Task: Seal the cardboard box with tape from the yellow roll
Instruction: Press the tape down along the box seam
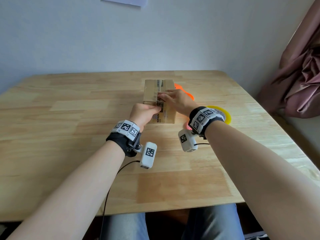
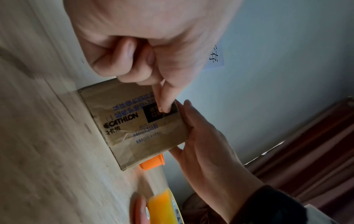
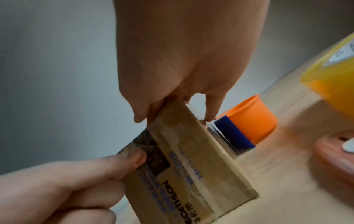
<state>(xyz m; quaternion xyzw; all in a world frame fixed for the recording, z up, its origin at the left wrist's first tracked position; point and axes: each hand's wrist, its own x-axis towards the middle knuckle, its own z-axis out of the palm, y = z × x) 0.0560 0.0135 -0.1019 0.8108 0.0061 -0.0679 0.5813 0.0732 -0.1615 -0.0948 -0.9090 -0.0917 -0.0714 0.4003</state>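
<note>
A small cardboard box (image 1: pixel 152 90) (image 2: pixel 134 136) (image 3: pixel 191 159) stands on the wooden table (image 1: pixel 69 118). A strip of clear tape (image 1: pixel 160 84) runs along its top seam and down the near face. My left hand (image 1: pixel 145 113) (image 2: pixel 153 37) has its fingers curled, and its thumb (image 3: pixel 138 157) presses the tape end onto the black label on the near face. My right hand (image 1: pixel 178 99) (image 3: pixel 191 53) lies flat on the box top, fingers pressing near the seam. The yellow tape roll (image 1: pixel 226 115) (image 2: pixel 162 207) (image 3: pixel 329 78) lies on the table behind my right wrist, untouched.
An orange-capped container with a blue band (image 3: pixel 249 118) (image 1: pixel 185 91) lies just behind the box on its right. A flat reddish round thing (image 3: pixel 335 159) (image 1: pixel 186 125) sits beside the roll. A pink curtain (image 1: pixel 297 75) hangs past the table's right edge.
</note>
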